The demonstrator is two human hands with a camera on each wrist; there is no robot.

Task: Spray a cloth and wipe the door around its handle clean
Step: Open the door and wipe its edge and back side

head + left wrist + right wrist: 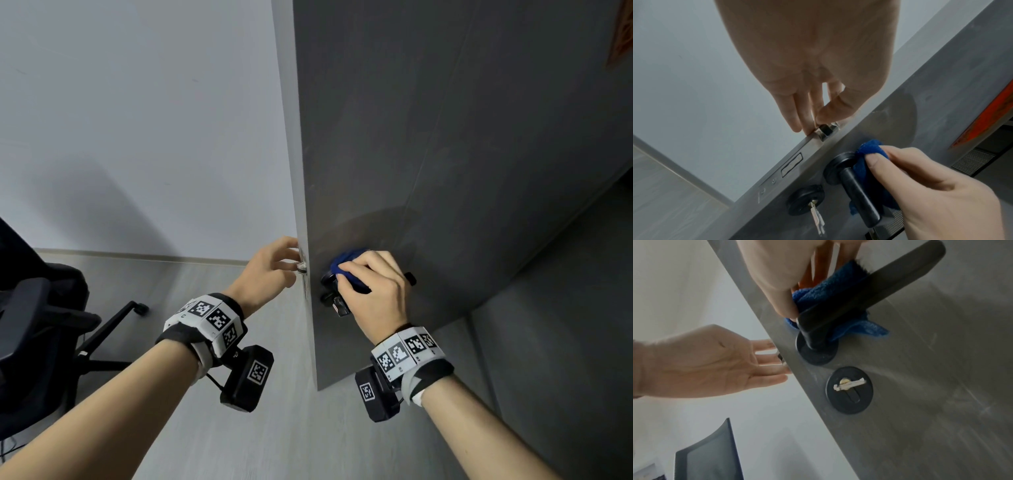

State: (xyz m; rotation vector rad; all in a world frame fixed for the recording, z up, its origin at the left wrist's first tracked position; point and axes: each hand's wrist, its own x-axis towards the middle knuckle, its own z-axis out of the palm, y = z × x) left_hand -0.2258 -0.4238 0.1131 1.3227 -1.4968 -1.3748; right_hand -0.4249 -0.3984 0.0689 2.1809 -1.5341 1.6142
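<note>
— While the grey door (445, 154) is seen edge-on from the head view, where is the blue cloth (869, 151) found?

— It is bunched in the right hand (376, 294) and pressed against the door face, tucked behind the black lever handle (869, 285) just above its round rose. The right-hand fingers (879, 162) are curled round the cloth, gripping it.

— And how is the left hand (267, 270) placed?

— It is held at the door's edge, with straight, relaxed fingers (766, 358) laid against the metal latch bolt (826, 129); nothing is gripped by them.

— What else is shown near the handle?

— A black keyhole plate (850, 390) is seen just below the rose, with a key (817, 217) inserted. A black office chair (41, 325) is visible on the floor (274, 428) at the left, well apart from the door.
</note>
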